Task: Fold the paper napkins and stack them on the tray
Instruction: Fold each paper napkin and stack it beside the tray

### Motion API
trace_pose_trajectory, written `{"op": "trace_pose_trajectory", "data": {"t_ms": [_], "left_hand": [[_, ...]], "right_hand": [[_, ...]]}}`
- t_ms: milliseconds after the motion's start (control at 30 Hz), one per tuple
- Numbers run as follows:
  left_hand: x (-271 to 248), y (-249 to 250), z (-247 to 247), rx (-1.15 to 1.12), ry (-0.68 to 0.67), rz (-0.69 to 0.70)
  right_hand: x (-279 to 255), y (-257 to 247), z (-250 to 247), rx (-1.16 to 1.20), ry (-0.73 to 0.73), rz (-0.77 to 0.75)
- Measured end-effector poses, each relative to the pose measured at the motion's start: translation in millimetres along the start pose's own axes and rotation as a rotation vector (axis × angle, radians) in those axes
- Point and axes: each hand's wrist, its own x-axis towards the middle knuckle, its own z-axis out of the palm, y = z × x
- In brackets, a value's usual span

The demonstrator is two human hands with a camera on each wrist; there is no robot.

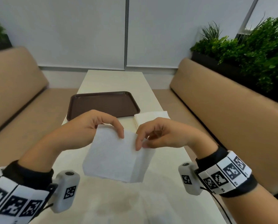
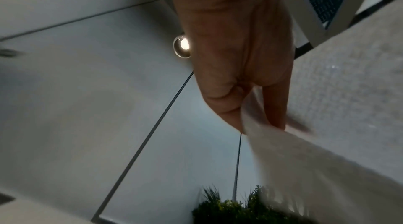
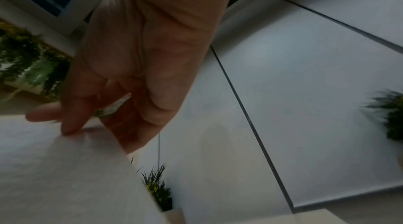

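Early stage: tray [image 1: 102, 105] on the bench [image 1: 112, 81] holds nothing yet. Left hand [image 1: 93, 125] and right hand [image 1: 157, 135] both pinch one napkin [image 1: 115, 157] mid-air, unfinished. Unfolded pile [image 1: 151, 118] waits beside tray.

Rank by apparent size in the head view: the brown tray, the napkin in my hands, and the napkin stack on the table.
1. Brown tray, though farther from the camera.
2. Held napkin, nearly as large because it is closest; real size unsure.
3. Napkin stack, partly hidden by the right hand.
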Motion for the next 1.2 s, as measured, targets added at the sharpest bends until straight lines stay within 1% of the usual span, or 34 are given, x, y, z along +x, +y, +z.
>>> {"op": "trace_pose_trajectory", "data": {"t_ms": [67, 133, 167, 233, 267, 300, 333, 400, 433, 467, 533, 600, 667, 700, 733, 800, 867, 933, 1033, 1133, 1200], "left_hand": [[-2, 0, -7, 0.059, -0.023, -0.005], [-2, 0, -13, 0.074, -0.102, -0.027], [-2, -1, -17, 0.045, -0.167, -0.046], [-5, -4, -24, -0.084, -0.288, -0.081], [-6, -5, -26, -0.146, -0.312, -0.092], [-6, -8, -27, -0.181, -0.303, -0.107], [-4, -12, -27, -0.172, -0.251, -0.127], [3, -25, -23, -0.081, -0.069, -0.153], [8, -32, -21, -0.067, -0.002, -0.176], [13, -41, -20, -0.084, 0.037, -0.201], [25, -59, -14, -0.126, 0.105, -0.234], [44, -75, -6, -0.158, 0.226, -0.269], [70, -88, 3, -0.257, 0.35, -0.31], [86, -94, 7, -0.319, 0.396, -0.331], [102, -102, 10, -0.368, 0.421, -0.355], [135, -116, 15, -0.439, 0.408, -0.4], [168, -134, 21, -0.485, 0.394, -0.438], [198, -153, 27, -0.458, 0.429, -0.476], [239, -179, 41, -0.362, 0.471, -0.546], [268, -201, 52, -0.224, 0.429, -0.6], [282, -216, 58, -0.112, 0.386, -0.625]], "right_hand": [[-2, -3, -2, -0.019, -0.037, 0.008], [-3, -7, -3, -0.069, -0.05, 0.012], [-3, -8, -4, -0.101, -0.047, 0.018], [-5, -5, -7, -0.13, -0.034, 0.058], [-7, -1, -8, -0.142, -0.028, 0.081], [-10, 3, -10, -0.152, -0.021, 0.101], [-12, 9, -12, -0.152, -0.014, 0.118], [-17, 25, -17, -0.12, 0.008, 0.167], [-19, 35, -21, -0.1, 0.032, 0.205], [-22, 46, -25, -0.075, 0.077, 0.244], [-24, 68, -31, 0.005, 0.201, 0.301], [-22, 86, -35, 0.149, 0.344, 0.356], [-13, 106, -41, 0.331, 0.46, 0.396], [-6, 117, -45, 0.378, 0.519, 0.411], [2, 128, -51, 0.383, 0.585, 0.432], [18, 150, -66, 0.338, 0.711, 0.491], [34, 171, -83, 0.293, 0.78, 0.572], [47, 197, -100, 0.252, 0.788, 0.654], [65, 239, -120, 0.109, 0.736, 0.776], [78, 275, -130, -0.052, 0.634, 0.896], [85, 296, -132, -0.137, 0.57, 0.944]]}}
